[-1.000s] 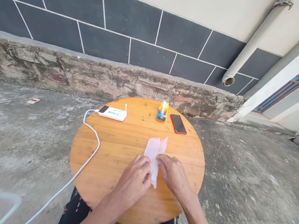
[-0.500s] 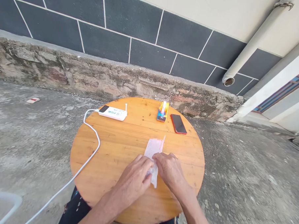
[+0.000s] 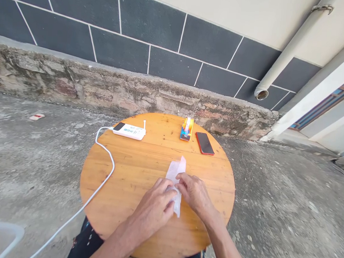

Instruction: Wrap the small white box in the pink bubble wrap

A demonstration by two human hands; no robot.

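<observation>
A thin white sheet, a tissue or clear plastic wrap [image 3: 176,170], lies folded into a narrow strip on the round wooden table [image 3: 130,180]. My left hand [image 3: 154,208] presses on its near left side with the fingers curled over it. From the right, my right hand [image 3: 194,192] pinches the strip's middle. Both hands meet over the sheet near the table's front. The far end of the strip sticks out beyond my fingers.
A white power strip [image 3: 129,131] with a white cable [image 3: 101,179] lies at the table's far left. A small orange and blue object [image 3: 187,129] and a red phone [image 3: 205,143] sit at the far right. Rough concrete floor surrounds the table; a stone ledge runs behind.
The sheet's loose far part has been folded in, so the strip is narrower and shorter. My right hand has moved forward along it; the left hand has barely moved.
</observation>
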